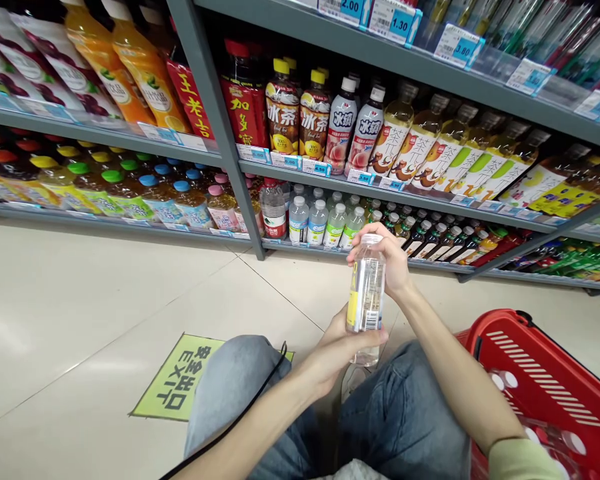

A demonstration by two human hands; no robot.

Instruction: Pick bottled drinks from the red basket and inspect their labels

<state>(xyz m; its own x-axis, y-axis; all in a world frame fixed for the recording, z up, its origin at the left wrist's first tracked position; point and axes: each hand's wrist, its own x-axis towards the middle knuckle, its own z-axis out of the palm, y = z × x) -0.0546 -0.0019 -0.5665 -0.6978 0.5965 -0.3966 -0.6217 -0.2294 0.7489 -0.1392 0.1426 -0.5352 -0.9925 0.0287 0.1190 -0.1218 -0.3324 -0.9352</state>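
Note:
A clear plastic drink bottle [367,287] with a white cap and a yellow and white label stands nearly upright between my two hands, above my knees. My left hand [340,350] is wrapped around its lower part, the thumb lying across the front below the barcode. Around the upper part curl the fingers of my right hand [391,257], just under the cap; some fingertips are hidden behind the bottle. Beyond it, on the bottom shelf, stand similar small clear bottles [318,221] with white caps and blue or green labels.
To my right stands a red shopping basket [545,373] holding several white-capped bottles [560,441]. Grey shelving [220,133] full of drinks runs across the front, with price tags [460,47] along its edges. A yellow-green exit sign [180,377] lies on the tiled floor [80,300] at left.

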